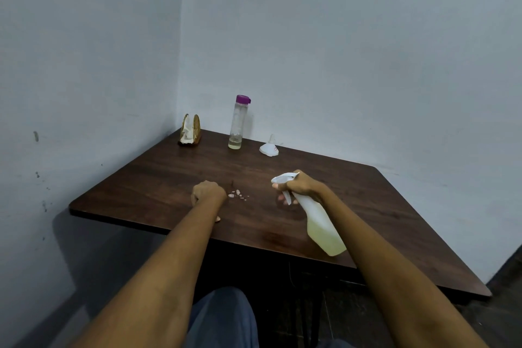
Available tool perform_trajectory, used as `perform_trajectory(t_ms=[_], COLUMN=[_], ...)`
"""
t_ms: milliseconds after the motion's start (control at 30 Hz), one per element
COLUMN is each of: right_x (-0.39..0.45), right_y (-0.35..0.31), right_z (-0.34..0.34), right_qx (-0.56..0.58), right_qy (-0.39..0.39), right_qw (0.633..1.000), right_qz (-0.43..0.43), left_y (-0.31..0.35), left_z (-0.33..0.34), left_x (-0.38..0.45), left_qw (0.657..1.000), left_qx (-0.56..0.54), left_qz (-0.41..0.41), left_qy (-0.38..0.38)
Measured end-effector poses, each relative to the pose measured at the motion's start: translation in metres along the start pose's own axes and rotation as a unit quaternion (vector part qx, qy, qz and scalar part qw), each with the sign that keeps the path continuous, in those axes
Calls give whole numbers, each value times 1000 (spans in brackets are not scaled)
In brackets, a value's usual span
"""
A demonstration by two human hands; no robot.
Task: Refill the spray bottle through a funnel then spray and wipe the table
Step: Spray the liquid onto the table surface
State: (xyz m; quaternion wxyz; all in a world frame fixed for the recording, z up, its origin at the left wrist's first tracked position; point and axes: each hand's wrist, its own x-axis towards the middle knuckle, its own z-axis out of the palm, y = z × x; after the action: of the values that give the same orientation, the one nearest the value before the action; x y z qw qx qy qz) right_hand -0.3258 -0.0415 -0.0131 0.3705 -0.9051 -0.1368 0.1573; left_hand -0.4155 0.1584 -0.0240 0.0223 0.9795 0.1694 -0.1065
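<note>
the right hand grips the neck of the spray bottle, fingers curled round the trigger, and holds it over the desk towards the near edge. the bottle lies tilted, its long axis running from its base near the person up to the nozzle, which points away and left towards the middle of the desk. it is white and translucent, with pale yellow liquid showing in its lower part. the left hand rests on the desk as a closed fist; whether it holds anything i cannot tell. just right of it lie small pale crumbs. at the far edge stand a clear bottle with a purple cap and a white funnel, mouth down. a napkin holder sits in the far corner.
</note>
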Motion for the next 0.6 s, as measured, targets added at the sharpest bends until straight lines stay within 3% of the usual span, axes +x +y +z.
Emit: perform_trajectory(t_ms=[167, 333, 533, 600], right_x=[-17, -27, -30, -30], right_y=[31, 51, 58, 57], right_z=[-27, -32, -33, -32], right_qx=[24, -143, -124, -134], right_qy=[66, 145, 84, 103], right_qw=[996, 972, 982, 980], right_qz=[52, 117, 113, 106], left_y=[-1, 0, 1, 1], left_z=[1, 2, 1, 0], left_x=[0, -3, -6, -6], left_qw=[1000, 1000, 1000, 1000], left_qx=[-18, -23, -9, 3], left_qz=[-11, -2, 6, 14], left_qy=[2, 15, 16, 14])
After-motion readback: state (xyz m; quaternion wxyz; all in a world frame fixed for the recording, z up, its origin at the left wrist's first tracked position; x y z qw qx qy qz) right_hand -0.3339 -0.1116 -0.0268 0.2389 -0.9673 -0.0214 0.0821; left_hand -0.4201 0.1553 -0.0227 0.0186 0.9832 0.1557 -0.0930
